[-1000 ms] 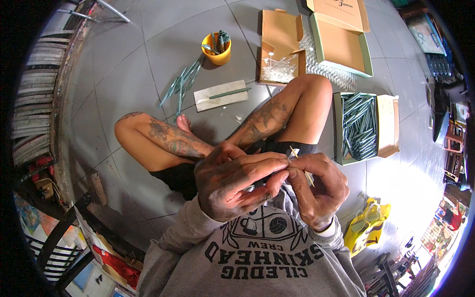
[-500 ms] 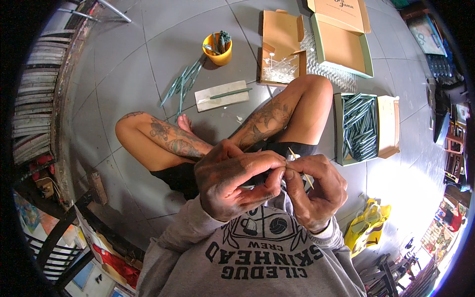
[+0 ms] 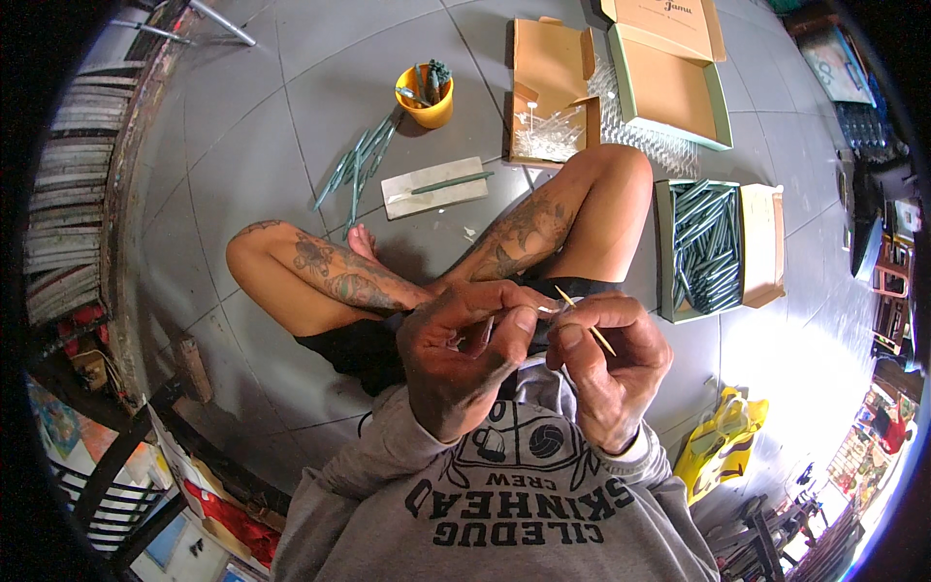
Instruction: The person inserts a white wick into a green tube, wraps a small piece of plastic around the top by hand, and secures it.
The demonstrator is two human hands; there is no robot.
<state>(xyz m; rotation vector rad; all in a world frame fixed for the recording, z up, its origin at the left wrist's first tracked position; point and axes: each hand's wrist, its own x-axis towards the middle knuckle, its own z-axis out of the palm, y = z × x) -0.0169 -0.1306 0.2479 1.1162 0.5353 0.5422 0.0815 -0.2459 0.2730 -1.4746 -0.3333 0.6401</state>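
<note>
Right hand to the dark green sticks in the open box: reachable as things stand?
Likely yes: the box is open, the dark green sticks lie exposed, and the right knee is left of them. But the right hand pinches a thin pale stick, so may need freeing.

white bit (image 3: 547, 309) at left hand (image 3: 461, 359): too small to tell | stick (image 3: 603, 341): middle hidden by right hand (image 3: 613, 373) | box lid (image 3: 669, 29), floor's (image 3: 242, 175) far side: top cut off

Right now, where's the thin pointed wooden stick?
Head view, just right of centre: the thin wooden stick is held in the right hand, beside the left hand.
</note>
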